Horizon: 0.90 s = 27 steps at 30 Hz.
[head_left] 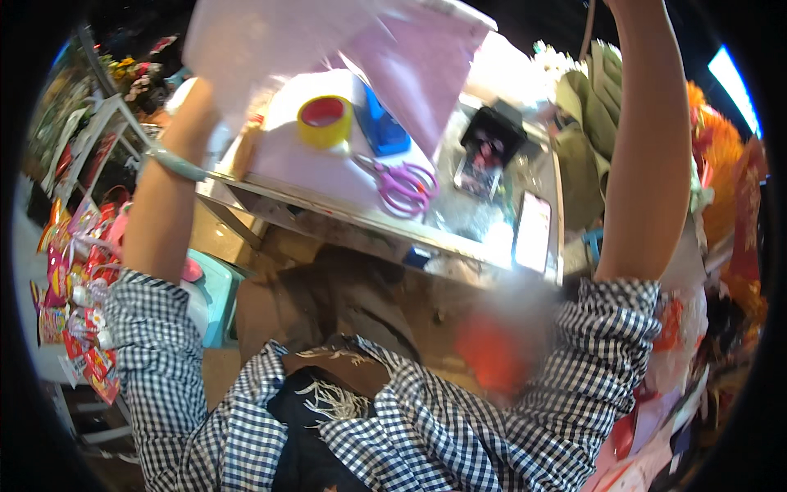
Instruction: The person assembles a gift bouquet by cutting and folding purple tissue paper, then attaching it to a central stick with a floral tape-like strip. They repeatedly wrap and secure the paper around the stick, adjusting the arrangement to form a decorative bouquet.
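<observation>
My left forearm, with a pale bangle [179,166] at the wrist, reaches up to the far left of the table. My left hand [202,97] is blurred at the edge of a whitish translucent wrapping sheet [262,49], and its fingers are hidden. Beside that sheet hangs a pink wrapping sheet [422,70], raised over the table. My right forearm [649,156] stretches upward, and its hand lies beyond the top edge. Below the sheets are a yellow tape roll [347,125], a blue tool [384,125] partly covered, and purple-handled scissors [407,189].
The table's front edge [328,211] runs before me. A black box [493,131] and a phone [533,231] lie on its right. Olive fabric [586,139] and orange flowers [715,148] stand further right. Colourful packets [82,287] fill the left. A red-and-grey blur [500,344] shows near my right sleeve.
</observation>
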Each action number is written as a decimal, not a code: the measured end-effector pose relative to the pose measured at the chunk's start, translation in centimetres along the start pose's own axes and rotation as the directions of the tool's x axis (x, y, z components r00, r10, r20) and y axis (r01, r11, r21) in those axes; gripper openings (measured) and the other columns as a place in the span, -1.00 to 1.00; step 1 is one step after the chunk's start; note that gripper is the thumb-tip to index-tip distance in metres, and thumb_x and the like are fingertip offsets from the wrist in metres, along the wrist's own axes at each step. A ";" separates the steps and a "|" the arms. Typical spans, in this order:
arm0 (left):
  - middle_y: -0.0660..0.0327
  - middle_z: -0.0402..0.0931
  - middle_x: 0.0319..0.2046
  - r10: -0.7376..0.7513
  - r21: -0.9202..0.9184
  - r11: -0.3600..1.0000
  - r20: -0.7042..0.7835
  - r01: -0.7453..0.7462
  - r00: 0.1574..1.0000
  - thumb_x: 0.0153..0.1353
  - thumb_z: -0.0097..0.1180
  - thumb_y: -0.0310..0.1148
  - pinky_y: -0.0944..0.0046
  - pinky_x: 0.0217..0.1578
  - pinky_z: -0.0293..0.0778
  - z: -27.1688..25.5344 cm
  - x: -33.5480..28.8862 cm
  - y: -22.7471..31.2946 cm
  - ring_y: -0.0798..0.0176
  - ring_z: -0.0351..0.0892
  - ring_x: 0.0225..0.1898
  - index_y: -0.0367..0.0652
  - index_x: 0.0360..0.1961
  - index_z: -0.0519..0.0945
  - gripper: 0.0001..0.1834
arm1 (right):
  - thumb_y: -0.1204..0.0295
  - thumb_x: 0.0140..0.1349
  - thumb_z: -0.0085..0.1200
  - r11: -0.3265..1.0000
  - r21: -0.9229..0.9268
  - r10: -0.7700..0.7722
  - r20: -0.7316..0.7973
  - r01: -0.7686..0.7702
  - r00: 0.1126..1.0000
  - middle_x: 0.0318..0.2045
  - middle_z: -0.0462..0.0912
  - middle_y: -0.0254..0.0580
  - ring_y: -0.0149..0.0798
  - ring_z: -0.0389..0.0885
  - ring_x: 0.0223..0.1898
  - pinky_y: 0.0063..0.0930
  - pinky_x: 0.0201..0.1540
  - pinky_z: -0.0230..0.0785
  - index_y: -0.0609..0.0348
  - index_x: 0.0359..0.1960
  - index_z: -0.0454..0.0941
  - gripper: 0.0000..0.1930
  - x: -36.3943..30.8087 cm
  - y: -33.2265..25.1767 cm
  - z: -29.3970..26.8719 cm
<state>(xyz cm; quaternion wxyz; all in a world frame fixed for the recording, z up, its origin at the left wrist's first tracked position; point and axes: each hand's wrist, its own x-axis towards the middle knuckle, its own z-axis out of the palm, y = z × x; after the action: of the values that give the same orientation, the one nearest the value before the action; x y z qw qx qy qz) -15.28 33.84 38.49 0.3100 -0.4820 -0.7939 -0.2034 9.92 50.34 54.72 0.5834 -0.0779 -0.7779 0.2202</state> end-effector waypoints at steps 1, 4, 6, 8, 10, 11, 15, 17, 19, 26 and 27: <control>-0.02 0.55 -0.18 0.008 0.012 1.000 0.000 -0.008 1.000 0.18 0.10 -0.29 0.11 -0.23 0.50 0.0 0.0 0.0 -0.07 0.58 -0.21 -0.11 0.07 0.39 -0.58 | 0.32 0.21 0.05 0.998 0.041 -0.039 0.007 0.039 0.999 -0.63 0.38 -0.46 -0.63 0.21 -0.71 -0.72 -0.69 -0.03 0.26 -0.19 0.56 -0.74 -0.3 -0.3 -0.2; -0.02 0.56 -0.19 0.027 0.019 0.999 0.037 -0.028 0.999 0.18 0.10 -0.30 0.10 -0.25 0.50 0.3 -0.1 0.2 -0.07 0.59 -0.22 -0.11 0.07 0.39 -0.58 | 0.34 0.24 0.04 0.992 0.075 -0.109 0.042 0.106 0.993 -0.60 0.39 -0.43 -0.62 0.24 -0.69 -0.73 -0.68 0.01 0.22 -0.22 0.53 -0.79 -1.9 -1.0 -0.4; -0.02 0.56 -0.20 0.031 0.011 0.999 0.067 -0.032 0.997 0.18 0.09 -0.30 0.09 -0.25 0.51 0.3 -0.1 0.4 -0.07 0.60 -0.23 -0.11 0.06 0.39 -0.58 | 0.35 0.19 0.10 0.975 0.008 -0.223 0.099 0.223 0.970 -0.54 0.46 -0.34 -0.51 0.34 -0.65 -0.69 -0.63 0.15 0.15 -0.15 0.54 -0.76 -3.0 -0.9 -0.5; -0.02 0.57 -0.21 0.031 0.003 1.000 0.090 -0.031 0.996 0.18 0.09 -0.30 0.09 -0.26 0.51 0.3 0.0 0.6 -0.08 0.60 -0.24 -0.11 0.06 0.39 -0.59 | 0.28 0.11 0.21 0.911 -0.100 -0.380 0.181 0.401 0.907 -0.41 0.59 -0.25 -0.42 0.51 -0.57 -0.69 -0.55 0.32 0.05 -0.04 0.57 -0.64 -3.9 -0.7 -0.3; -0.02 0.57 -0.22 0.024 0.011 1.000 0.101 -0.025 0.995 0.18 0.08 -0.30 0.08 -0.27 0.52 -0.1 0.1 0.8 -0.08 0.61 -0.25 -0.12 0.06 0.39 -0.59 | 0.18 -0.01 0.35 0.813 -0.169 -0.489 0.318 0.557 0.812 -0.23 0.51 -0.29 -0.50 0.47 -0.42 -0.78 -0.52 0.28 -0.15 0.21 0.37 -0.32 -5.0 -0.6 0.2; -0.02 0.58 -0.22 0.017 0.026 0.999 0.106 -0.020 0.994 0.18 0.08 -0.30 0.08 -0.28 0.52 -0.3 0.1 1.0 -0.08 0.61 -0.25 -0.12 0.06 0.40 -0.59 | 0.17 -0.08 0.39 0.709 -0.127 -0.619 0.360 0.693 0.699 -0.13 0.48 -0.27 -0.45 0.51 -0.35 -0.72 -0.51 0.36 -0.20 0.22 0.36 -0.25 -5.6 -0.6 0.8; -0.03 0.56 -0.23 -0.011 0.102 0.995 0.130 -0.002 0.991 0.20 -0.04 -0.31 0.04 -0.26 0.52 -1.2 -0.1 1.4 -0.06 0.61 -0.26 -0.03 0.11 0.34 -0.58 | 0.12 -0.42 0.50 0.338 -0.458 -0.609 0.560 0.822 0.562 -0.09 0.33 -0.24 -0.25 0.55 -0.23 -0.48 -0.31 0.57 -0.43 0.31 0.18 0.09 -7.7 -0.7 3.5; -0.03 0.56 -0.24 0.008 0.056 0.998 0.085 -0.013 0.996 0.19 -0.06 -0.31 0.02 -0.27 0.51 -1.4 -0.3 1.3 -0.08 0.60 -0.27 -0.01 0.12 0.33 -0.57 | 0.23 -0.26 0.44 0.258 -0.506 -0.690 0.499 0.823 0.524 -0.17 0.38 -0.33 -0.31 0.56 -0.28 -0.50 -0.36 0.57 -0.32 0.21 0.35 -0.15 -7.5 -0.4 5.0; -0.02 0.56 -0.27 -0.041 0.174 0.984 0.104 0.022 0.994 0.14 -0.04 -0.37 -0.01 -0.29 0.51 -1.3 -0.4 1.1 -0.09 0.59 -0.27 0.01 0.13 0.31 -0.53 | 0.34 -0.13 0.36 0.182 -0.561 -0.707 0.496 0.807 0.504 -0.25 0.42 -0.39 -0.35 0.57 -0.33 -0.51 -0.40 0.56 -0.21 0.06 0.45 -0.39 -6.5 0.0 5.8; 0.01 0.57 -0.28 -0.022 0.114 0.993 0.044 0.017 0.999 0.10 -0.09 -0.45 -0.05 -0.32 0.49 0.0 -1.5 -0.7 -0.12 0.57 -0.25 0.01 0.12 0.32 -0.52 | 0.54 0.08 0.13 0.741 -0.406 -0.493 0.212 0.534 0.844 -0.57 0.43 -0.16 -0.16 0.48 -0.58 -0.46 -0.50 0.36 0.08 0.04 0.41 -0.57 -2.8 -2.0 4.3; 0.01 0.58 -0.29 -0.024 0.106 0.994 0.042 0.019 0.999 0.11 -0.09 -0.44 -0.04 -0.31 0.49 0.2 -1.6 -0.8 -0.12 0.57 -0.25 -0.02 0.10 0.33 -0.53 | 0.56 0.04 0.15 0.835 -0.364 -0.372 0.180 0.413 0.911 -0.62 0.41 -0.09 -0.08 0.47 -0.61 -0.44 -0.50 0.34 0.09 0.11 0.36 -0.47 -2.6 -2.7 3.7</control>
<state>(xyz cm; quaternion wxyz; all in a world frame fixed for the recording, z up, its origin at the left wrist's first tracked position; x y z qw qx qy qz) -15.53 32.52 37.23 0.3158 -0.4604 -0.8152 -0.1539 7.61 46.01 52.86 0.5481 -0.0211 -0.8339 -0.0619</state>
